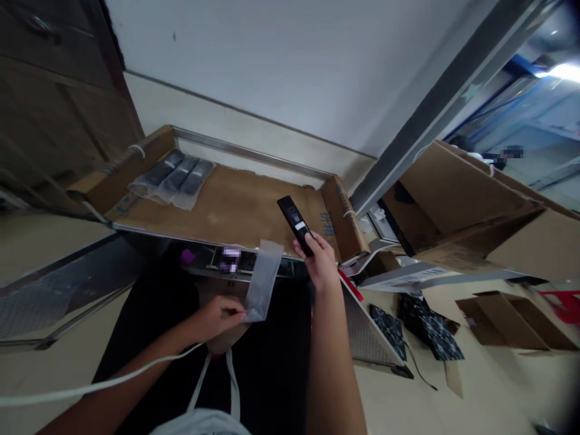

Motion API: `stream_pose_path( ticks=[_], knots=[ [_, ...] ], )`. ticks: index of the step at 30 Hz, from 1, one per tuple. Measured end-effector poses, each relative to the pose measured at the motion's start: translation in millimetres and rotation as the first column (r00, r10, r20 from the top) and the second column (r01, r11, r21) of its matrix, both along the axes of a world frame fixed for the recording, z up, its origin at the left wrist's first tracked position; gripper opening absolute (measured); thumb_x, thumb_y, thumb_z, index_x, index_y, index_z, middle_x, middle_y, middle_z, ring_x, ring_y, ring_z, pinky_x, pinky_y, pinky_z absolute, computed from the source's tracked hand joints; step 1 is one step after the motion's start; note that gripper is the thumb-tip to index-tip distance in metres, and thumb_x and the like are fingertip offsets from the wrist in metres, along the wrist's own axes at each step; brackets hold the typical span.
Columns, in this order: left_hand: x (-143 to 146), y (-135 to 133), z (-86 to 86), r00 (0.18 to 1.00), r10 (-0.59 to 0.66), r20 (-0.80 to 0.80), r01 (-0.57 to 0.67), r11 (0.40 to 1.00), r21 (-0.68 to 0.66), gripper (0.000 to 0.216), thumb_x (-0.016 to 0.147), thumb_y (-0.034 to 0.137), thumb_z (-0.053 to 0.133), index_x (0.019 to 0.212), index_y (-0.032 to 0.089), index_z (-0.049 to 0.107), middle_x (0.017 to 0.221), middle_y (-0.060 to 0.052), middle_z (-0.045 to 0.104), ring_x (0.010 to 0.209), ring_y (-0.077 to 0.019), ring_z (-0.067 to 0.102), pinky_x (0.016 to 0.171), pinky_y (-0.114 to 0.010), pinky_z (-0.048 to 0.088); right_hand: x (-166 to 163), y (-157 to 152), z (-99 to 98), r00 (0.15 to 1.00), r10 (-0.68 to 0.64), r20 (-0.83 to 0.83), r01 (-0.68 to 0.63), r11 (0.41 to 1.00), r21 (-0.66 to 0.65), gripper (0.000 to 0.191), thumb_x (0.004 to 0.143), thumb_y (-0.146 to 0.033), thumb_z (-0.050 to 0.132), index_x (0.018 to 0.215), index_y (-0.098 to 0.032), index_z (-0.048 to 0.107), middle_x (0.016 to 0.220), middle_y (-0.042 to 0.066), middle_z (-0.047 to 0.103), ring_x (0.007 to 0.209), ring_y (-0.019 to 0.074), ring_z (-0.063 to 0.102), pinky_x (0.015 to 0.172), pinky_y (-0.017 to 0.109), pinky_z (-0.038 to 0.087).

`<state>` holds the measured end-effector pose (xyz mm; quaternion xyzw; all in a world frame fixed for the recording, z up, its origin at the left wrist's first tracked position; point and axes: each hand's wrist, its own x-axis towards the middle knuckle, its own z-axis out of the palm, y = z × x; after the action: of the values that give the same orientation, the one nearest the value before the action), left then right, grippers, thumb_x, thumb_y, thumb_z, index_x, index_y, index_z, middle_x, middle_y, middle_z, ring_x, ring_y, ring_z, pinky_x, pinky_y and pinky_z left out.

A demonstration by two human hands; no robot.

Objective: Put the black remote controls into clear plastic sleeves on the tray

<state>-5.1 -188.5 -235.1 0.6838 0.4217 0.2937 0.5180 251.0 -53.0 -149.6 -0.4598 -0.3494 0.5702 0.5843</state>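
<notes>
In the head view, a black stick-like device (293, 220) with a white label is held at its near end by the right hand (319, 257), the thumb being laid on top and the fingers wrapped below. It is held over the right part of a cardboard-lined tray (244, 202); whether the cardboard is touched cannot be told. A translucent sleeve (263, 281), which appears empty, is pinched at its near corner between thumb and finger of the left hand (222, 317), in front of the tray's near edge. The device and the sleeve are kept apart. At the left end of the tray, three sleeved dark items (174, 175) are laid side by side.

From this, the step in hand is judged to be the sleeving of the device, with insertion not yet begun. For such a move, the mouth of the sleeve would need to be found and spread, and the device to be lined up with it. Which end is open cannot be seen clearly.
</notes>
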Motion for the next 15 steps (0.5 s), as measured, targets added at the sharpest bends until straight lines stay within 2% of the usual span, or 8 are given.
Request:
stream_pose_path(
  ticks=[1,3,5,7,9,11,15],
  knots=[
    [-1.7,-8.8,-23.5,0.996,0.074,-0.056,-0.080,0.992,-0.102,0.031,0.092,0.037,0.057,0.086,0.015,0.078,0.083,-0.006,0.075,0.079,-0.0194,0.067,0.075,-0.027,0.049,-6.2,-23.1,-6.2,0.998,0.037,-0.042,-0.039,0.999,-0.030,0.048,0.069,-0.037,0.089,0.108,-0.017,0.069,0.092,0.004,0.074,0.077,0.0165,0.075,0.068,0.025,0.062],
    [-9.3,-12.6,-62.9,0.977,0.096,-0.189,-0.139,0.964,-0.225,0.029,0.086,0.035,0.057,0.083,0.014,0.078,0.084,-0.008,0.077,0.080,-0.0228,0.069,0.073,-0.029,0.049,-20.6,-66.2,-28.7,0.987,0.081,-0.142,-0.098,0.988,-0.116,0.052,0.067,-0.038,0.091,0.111,-0.019,0.070,0.093,0.004,0.075,0.071,0.0144,0.074,0.058,0.020,0.058],
    [-19.2,-3.0,-85.8,0.957,0.137,-0.257,-0.204,0.945,-0.256,0.029,0.083,0.035,0.056,0.083,0.014,0.077,0.081,-0.008,0.077,0.075,-0.0240,0.069,0.071,-0.030,0.049,-34.5,-99.5,-60.4,0.958,0.119,-0.259,-0.188,0.948,-0.258,0.058,0.061,-0.043,0.094,0.108,-0.019,0.070,0.085,0.003,0.074,0.065,0.0140,0.072,0.051,0.018,0.054],
    [-27.5,12.2,-93.4,0.932,0.226,-0.283,-0.294,0.928,-0.227,0.026,0.080,0.033,0.058,0.082,0.015,0.077,0.082,-0.008,0.077,0.077,-0.0252,0.069,0.073,-0.032,0.051,-44.1,-119.4,-91.9,0.950,0.155,-0.270,-0.256,0.880,-0.399,0.062,0.054,-0.044,0.098,0.102,-0.017,0.070,0.080,0.003,0.074,0.063,0.0150,0.072,0.049,0.018,0.053],
    [-31.7,25.5,-93.0,0.906,0.301,-0.298,-0.368,0.908,-0.200,0.021,0.075,0.030,0.061,0.077,0.016,0.076,0.085,-0.009,0.078,0.082,-0.0271,0.070,0.078,-0.034,0.053,-47.8,-126.6,-114.9,0.957,0.214,-0.198,-0.286,0.819,-0.498,0.064,0.050,-0.044,0.099,0.098,-0.014,0.069,0.078,0.005,0.074,0.062,0.0167,0.072,0.051,0.020,0.054],
    [-31.5,33.4,-91.7,0.899,0.324,-0.294,-0.391,0.897,-0.206,0.019,0.073,0.029,0.062,0.075,0.016,0.075,0.085,-0.009,0.078,0.086,-0.0288,0.071,0.080,-0.036,0.054,-47.6,-125.1,-127.2,0.959,0.256,-0.120,-0.279,0.800,-0.531,0.065,0.050,-0.046,0.098,0.096,-0.012,0.068,0.078,0.006,0.073,0.061,0.0168,0.072,0.052,0.021,0.055],
    [-24.8,34.6,-93.3,0.897,0.372,-0.239,-0.428,0.865,-0.261,0.020,0.069,0.028,0.068,0.083,0.017,0.074,0.083,-0.009,0.076,0.088,-0.0299,0.070,0.077,-0.036,0.056,-48.6,-115.7,-134.9,0.945,0.325,-0.030,-0.289,0.789,-0.543,0.062,0.051,-0.047,0.094,0.093,-0.011,0.067,0.073,0.005,0.072,0.055,0.0151,0.068,0.050,0.023,0.054]
  ],
)
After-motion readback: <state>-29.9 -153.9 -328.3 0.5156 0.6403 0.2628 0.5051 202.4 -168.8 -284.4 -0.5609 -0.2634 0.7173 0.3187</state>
